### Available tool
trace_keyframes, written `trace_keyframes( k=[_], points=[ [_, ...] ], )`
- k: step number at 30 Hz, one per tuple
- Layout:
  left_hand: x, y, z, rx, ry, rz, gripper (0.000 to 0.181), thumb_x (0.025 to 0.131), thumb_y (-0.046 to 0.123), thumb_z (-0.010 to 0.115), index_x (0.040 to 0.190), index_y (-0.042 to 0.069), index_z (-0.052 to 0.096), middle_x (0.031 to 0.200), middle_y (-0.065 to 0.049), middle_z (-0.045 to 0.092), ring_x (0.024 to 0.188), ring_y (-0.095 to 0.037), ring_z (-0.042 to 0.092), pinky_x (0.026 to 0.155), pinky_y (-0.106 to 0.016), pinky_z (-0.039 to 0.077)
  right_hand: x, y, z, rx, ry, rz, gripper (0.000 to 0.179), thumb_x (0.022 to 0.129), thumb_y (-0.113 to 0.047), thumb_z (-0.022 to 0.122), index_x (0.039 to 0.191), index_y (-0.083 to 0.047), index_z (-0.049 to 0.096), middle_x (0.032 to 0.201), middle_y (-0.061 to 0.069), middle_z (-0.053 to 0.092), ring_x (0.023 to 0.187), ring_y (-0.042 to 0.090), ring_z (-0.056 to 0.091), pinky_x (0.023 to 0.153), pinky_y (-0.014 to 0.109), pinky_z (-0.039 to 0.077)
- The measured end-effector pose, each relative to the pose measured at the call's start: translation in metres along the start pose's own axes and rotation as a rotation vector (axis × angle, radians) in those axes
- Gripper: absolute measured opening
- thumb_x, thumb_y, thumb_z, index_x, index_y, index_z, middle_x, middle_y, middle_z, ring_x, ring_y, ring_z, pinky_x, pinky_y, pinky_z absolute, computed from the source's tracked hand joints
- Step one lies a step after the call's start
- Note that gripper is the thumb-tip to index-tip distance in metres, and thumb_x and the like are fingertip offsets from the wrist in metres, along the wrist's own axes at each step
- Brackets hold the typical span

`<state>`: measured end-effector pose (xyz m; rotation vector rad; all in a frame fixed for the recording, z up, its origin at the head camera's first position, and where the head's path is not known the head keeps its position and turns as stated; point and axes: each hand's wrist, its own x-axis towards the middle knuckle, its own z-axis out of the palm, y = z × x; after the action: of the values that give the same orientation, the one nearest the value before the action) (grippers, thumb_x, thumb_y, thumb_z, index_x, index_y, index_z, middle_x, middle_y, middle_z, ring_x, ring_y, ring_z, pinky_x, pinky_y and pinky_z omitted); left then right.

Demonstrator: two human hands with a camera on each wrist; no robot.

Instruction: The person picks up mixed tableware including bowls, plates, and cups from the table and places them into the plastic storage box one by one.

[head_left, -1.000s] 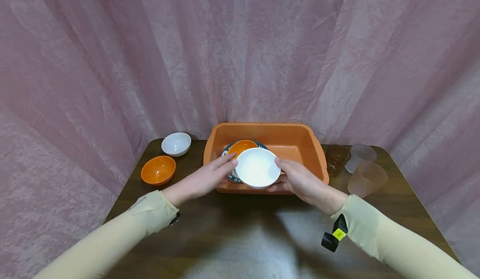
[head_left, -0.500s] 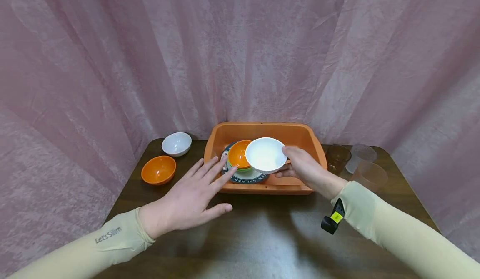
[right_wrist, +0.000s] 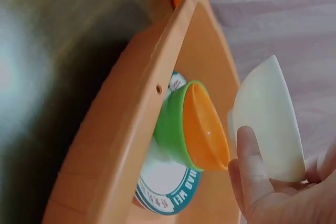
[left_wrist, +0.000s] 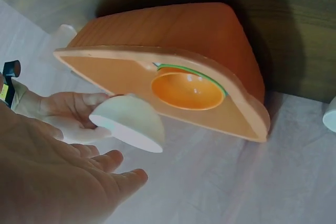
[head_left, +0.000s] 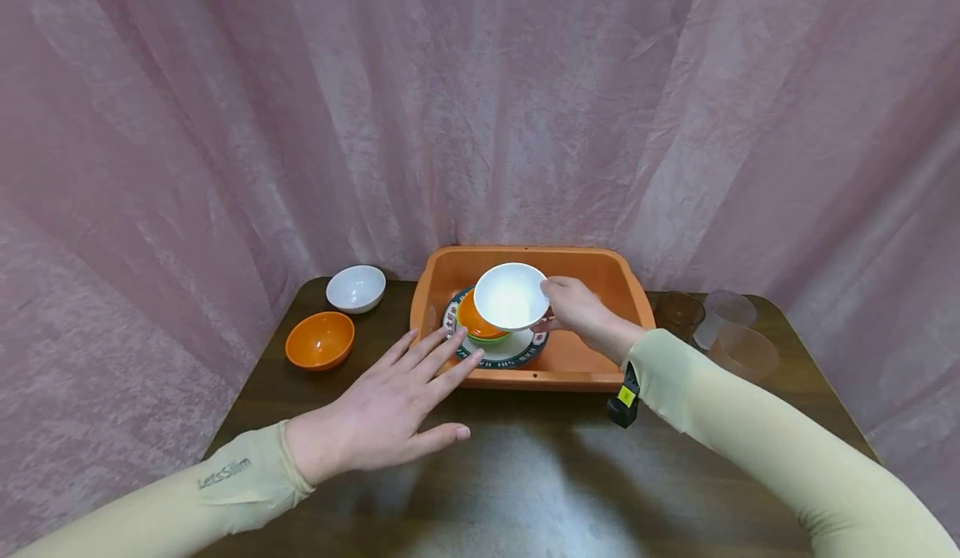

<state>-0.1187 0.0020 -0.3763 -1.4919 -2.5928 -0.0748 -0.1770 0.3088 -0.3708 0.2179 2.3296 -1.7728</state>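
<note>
My right hand [head_left: 581,312] pinches a white bowl [head_left: 512,296] by its right rim and holds it tilted above the basin. Beneath it, an orange bowl [right_wrist: 205,124] sits nested in a green bowl [right_wrist: 170,124]. Those two stand on a plate [head_left: 510,354] with a dark lettered rim, at the left inside the orange basin [head_left: 585,379]. With fingers spread and straight, my left hand [head_left: 390,404] hovers in front of the basin's near left corner and holds nothing. In the left wrist view the white bowl's outer side faces the camera, apart from the left fingers.
On the table [head_left: 495,475], left of the basin, stand another white bowl [head_left: 356,289] and another orange bowl [head_left: 320,341]. To the right stand a brown cup [head_left: 677,315], a clear cup [head_left: 727,312] and a pinkish cup [head_left: 746,354]. A pink curtain [head_left: 480,108] hangs behind.
My left hand has drawn back from the white bowl toward the lower left, its fingers spreading. My right hand has raised the white bowl, first to the right, then back left over the nested bowls.
</note>
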Motion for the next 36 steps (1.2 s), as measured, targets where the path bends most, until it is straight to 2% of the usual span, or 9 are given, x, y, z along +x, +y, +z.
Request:
trace_keyframes(
  k=[4,11,15,22,30,36],
  points=[
    [0.001,-0.001,0.003,-0.007,-0.020,-0.007,0.083,0.100,0.074,0.034,0.166,0.027,0.017,0.171,-0.004,0.007,0.157,-0.024,0.007,0.124,-0.054,0.008,0.013,0.000,0.007,-0.017,0.033,-0.004,0.052,0.112,-0.020,0.031,0.152,0.013,0.033,0.140,0.030,0.049,0.106,0.034,0.064,0.090,0.043,0.058],
    [0.002,-0.002,0.005,-0.039,-0.036,-0.014,0.082,0.100,0.072,0.039,0.165,0.026,0.021,0.171,-0.007,0.014,0.156,-0.026,0.013,0.123,-0.055,0.011,0.028,-0.002,0.018,-0.045,0.071,0.018,0.051,0.111,-0.017,0.028,0.152,0.012,0.033,0.146,0.029,0.045,0.117,0.037,0.059,0.091,0.045,0.057],
    [0.002,-0.002,0.007,-0.065,-0.044,-0.016,0.082,0.100,0.070,0.042,0.165,0.024,0.023,0.170,-0.008,0.016,0.155,-0.028,0.016,0.122,-0.057,0.013,0.036,0.000,0.023,-0.081,0.084,0.027,0.050,0.110,-0.015,0.027,0.150,0.015,0.035,0.145,0.030,0.046,0.115,0.038,0.062,0.089,0.044,0.058],
    [0.002,-0.002,0.009,-0.077,-0.056,-0.022,0.082,0.100,0.072,0.038,0.165,0.024,0.023,0.170,-0.007,0.015,0.155,-0.026,0.014,0.123,-0.055,0.011,0.045,0.007,0.029,-0.126,0.092,0.060,0.048,0.110,-0.013,0.028,0.147,0.015,0.039,0.143,0.030,0.048,0.110,0.037,0.063,0.087,0.043,0.059],
    [0.000,-0.002,0.012,-0.077,-0.041,-0.013,0.081,0.100,0.070,0.040,0.165,0.024,0.023,0.170,-0.005,0.014,0.155,-0.026,0.017,0.123,-0.056,0.014,0.048,0.018,0.032,-0.111,0.024,0.108,0.047,0.110,-0.012,0.029,0.145,0.017,0.040,0.129,0.030,0.053,0.097,0.031,0.068,0.093,0.045,0.056],
    [-0.001,-0.002,0.013,-0.076,-0.042,-0.012,0.081,0.101,0.069,0.041,0.165,0.023,0.024,0.170,-0.006,0.015,0.155,-0.026,0.018,0.122,-0.057,0.015,0.050,0.021,0.031,-0.040,-0.007,0.130,0.049,0.112,-0.014,0.037,0.150,0.017,0.033,0.131,0.032,0.053,0.102,0.038,0.070,0.095,0.045,0.055]
  ],
)
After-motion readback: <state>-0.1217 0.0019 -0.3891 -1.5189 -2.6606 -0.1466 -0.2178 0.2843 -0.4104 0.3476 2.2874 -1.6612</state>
